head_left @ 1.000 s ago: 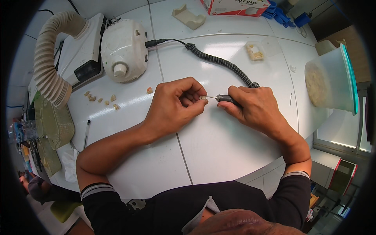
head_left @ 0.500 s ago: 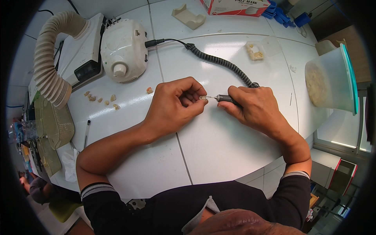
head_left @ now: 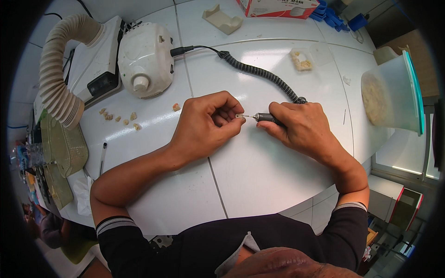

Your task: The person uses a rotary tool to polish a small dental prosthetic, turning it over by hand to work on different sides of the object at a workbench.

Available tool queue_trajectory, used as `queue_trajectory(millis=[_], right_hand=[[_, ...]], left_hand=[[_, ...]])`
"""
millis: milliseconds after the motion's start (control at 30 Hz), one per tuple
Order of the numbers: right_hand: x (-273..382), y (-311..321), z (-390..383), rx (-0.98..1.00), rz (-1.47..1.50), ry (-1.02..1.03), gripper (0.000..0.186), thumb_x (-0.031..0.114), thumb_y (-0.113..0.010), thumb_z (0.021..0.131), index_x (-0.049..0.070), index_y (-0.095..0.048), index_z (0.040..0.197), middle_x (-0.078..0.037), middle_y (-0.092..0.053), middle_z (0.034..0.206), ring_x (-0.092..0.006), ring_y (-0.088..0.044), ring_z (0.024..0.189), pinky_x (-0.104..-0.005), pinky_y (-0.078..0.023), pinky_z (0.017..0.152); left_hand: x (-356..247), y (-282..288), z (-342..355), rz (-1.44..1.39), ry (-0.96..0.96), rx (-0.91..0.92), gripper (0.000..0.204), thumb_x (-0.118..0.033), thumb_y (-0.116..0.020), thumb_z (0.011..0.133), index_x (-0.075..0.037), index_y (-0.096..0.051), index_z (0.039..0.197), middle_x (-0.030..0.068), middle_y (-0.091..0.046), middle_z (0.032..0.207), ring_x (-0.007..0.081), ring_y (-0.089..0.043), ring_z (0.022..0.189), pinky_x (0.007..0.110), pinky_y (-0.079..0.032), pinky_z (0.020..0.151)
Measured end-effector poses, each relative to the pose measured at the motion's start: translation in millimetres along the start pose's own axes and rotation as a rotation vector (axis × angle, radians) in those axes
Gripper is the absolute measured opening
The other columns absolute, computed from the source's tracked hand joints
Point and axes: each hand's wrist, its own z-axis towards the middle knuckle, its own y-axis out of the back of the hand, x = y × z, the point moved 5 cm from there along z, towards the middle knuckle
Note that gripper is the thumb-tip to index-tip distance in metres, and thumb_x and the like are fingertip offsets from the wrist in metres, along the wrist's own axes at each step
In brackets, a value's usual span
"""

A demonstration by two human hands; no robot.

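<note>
My left hand [head_left: 208, 123] is closed, pinching a small off-white tooth-like piece [head_left: 239, 115] between thumb and fingertips. Wrapped round a dark rotary handpiece [head_left: 267, 117], my right hand [head_left: 296, 124] keeps it level, pointing left. Its thin metal bur [head_left: 249, 116] reaches to the piece; whether the tip touches it is too small to tell. From the handpiece a black coiled cord [head_left: 262, 71] runs back to a white control box [head_left: 147, 60] with a round knob. Several small yellowish tooth-like pieces [head_left: 133, 116] lie on the white table [head_left: 259, 185], left of my left hand.
A ribbed hose [head_left: 53, 65] arches over the far left beside a white unit. A pen [head_left: 102, 157] lies near my left forearm. At the right stand a tub with a teal rim [head_left: 389, 92] and a small clear box of yellowish pieces [head_left: 302, 62]. A thin rod [head_left: 344, 116] lies nearby.
Both hands, the handpiece and the pinched piece stay in nearly the same place. At the far lower left, a person in the background has shifted slightly.
</note>
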Motion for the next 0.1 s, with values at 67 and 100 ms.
queue_trajectory(millis=[67, 100], right_hand=[[-0.4, -0.1, 0.0, -0.008, -0.001, -0.004, 0.053, 0.059, -0.068, 0.107, 0.011, -0.064, 0.086, -0.004, -0.072, 0.068, -0.0272, -0.065, 0.049, -0.0408, -0.048, 0.046], [-0.6, 0.0, 0.0, -0.016, -0.003, -0.008, 0.053, 0.060, -0.068, 0.108, 0.011, -0.064, 0.087, -0.004, -0.072, 0.068, -0.0267, -0.066, 0.049, -0.0408, -0.048, 0.046]], left_hand=[[-0.1, 0.2, 0.2, 0.003, 0.004, 0.002, 0.015, -0.008, -0.085, 0.096, 0.000, -0.077, 0.106, 0.0004, -0.074, 0.092, 0.0028, -0.065, 0.082, 0.019, -0.053, 0.072], [-0.4, 0.3, 0.3, 0.003, 0.007, 0.005, 0.015, -0.008, -0.086, 0.097, 0.000, -0.077, 0.107, 0.0004, -0.074, 0.092, 0.0029, -0.065, 0.082, 0.019, -0.053, 0.072]])
